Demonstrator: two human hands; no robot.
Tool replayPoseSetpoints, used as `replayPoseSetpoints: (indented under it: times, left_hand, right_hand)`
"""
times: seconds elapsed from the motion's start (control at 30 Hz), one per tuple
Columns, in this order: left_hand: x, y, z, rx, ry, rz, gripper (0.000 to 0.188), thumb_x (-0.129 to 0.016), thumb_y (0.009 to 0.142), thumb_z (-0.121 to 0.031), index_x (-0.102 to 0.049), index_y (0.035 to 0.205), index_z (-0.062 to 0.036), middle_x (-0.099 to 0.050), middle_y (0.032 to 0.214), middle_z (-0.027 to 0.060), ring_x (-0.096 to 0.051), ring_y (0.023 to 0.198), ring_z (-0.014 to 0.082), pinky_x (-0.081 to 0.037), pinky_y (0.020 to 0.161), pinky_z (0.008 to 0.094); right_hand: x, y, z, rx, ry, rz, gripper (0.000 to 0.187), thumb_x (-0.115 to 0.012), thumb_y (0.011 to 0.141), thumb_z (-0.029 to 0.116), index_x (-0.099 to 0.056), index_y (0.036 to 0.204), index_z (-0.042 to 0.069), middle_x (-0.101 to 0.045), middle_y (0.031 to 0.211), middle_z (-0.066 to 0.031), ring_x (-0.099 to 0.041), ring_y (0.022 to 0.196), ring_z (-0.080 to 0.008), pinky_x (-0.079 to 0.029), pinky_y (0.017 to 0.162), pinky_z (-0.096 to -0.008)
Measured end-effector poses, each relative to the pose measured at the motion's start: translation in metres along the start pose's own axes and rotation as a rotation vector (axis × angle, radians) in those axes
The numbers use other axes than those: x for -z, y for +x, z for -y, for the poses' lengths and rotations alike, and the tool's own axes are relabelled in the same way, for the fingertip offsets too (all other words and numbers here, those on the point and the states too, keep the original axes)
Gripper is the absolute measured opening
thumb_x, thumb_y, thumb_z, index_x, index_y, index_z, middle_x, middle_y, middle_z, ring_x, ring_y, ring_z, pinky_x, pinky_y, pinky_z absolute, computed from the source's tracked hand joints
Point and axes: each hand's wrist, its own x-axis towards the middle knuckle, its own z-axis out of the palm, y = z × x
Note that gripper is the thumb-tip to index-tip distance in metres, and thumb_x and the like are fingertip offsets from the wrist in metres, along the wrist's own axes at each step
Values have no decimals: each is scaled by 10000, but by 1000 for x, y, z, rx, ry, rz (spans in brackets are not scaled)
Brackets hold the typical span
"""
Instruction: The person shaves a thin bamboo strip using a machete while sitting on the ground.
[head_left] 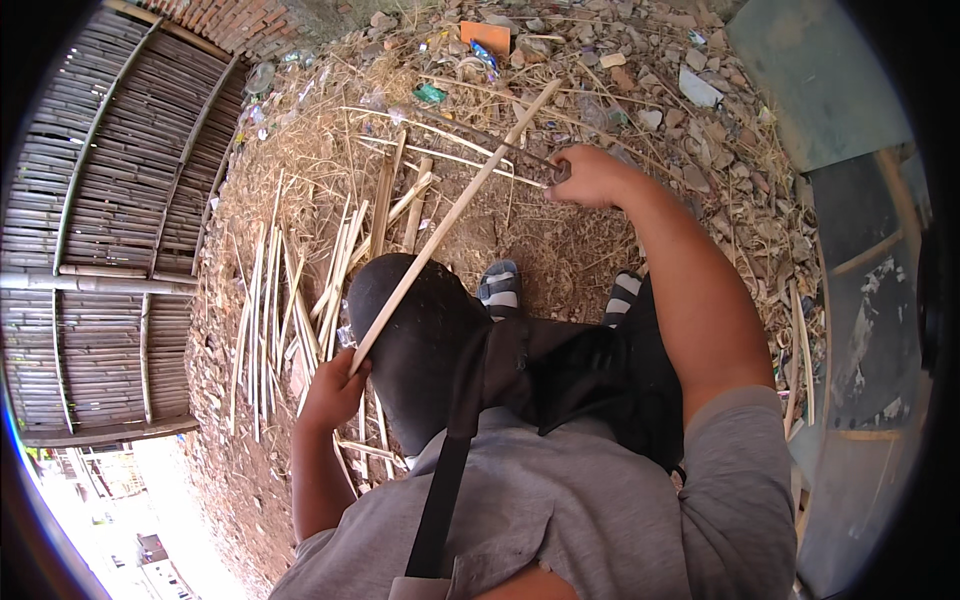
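Note:
A long pale strip of split bamboo or wood (437,238) slants from my left hand up and away to the far right, passing over my dark-clothed left knee (400,300). My left hand (332,392) is closed around its near end. Held out ahead, my right hand (597,178) is wrapped around the end of a thin, dark, blade-like tool (536,157). That tool points left and meets or crosses the strip near its far part; whether they touch I cannot tell. Its exact kind is unclear.
Several split strips (265,310) lie on the ground at left, beside darker slats (384,190). Rubble (650,85) and dry straw spread ahead. A bamboo-slat panel (100,180) stands at far left; grey-green sheets (820,90) line the right. My sandalled feet (500,285) are below.

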Motion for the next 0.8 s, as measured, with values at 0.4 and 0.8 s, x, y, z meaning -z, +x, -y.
replayPoseSetpoints:
  times: [0.4, 0.8]
  left_hand:
    - [0, -1, -1, 0, 66, -12, 220, -593, 1000, -227, -595, 948, -12, -596, 703, 195, -586, 642, 333, -457, 629, 427]
    - [-5, -8, 23, 38, -137, 77, 219, -598, 1019, -227, -625, 959, -18, -526, 647, 23, -463, 622, 122, -418, 584, 331]
  right_hand:
    - [-4, -2, 9, 67, -63, 135, 431, -786, 809, 350, -707, 1107, 49, -714, 940, -166, -701, 947, -314, -536, 822, -433]
    - [-20, -19, 30, 267, -148, 218, 357, -765, 819, 317, -715, 1080, 79, -714, 859, -137, -701, 850, -297, -538, 780, -445]
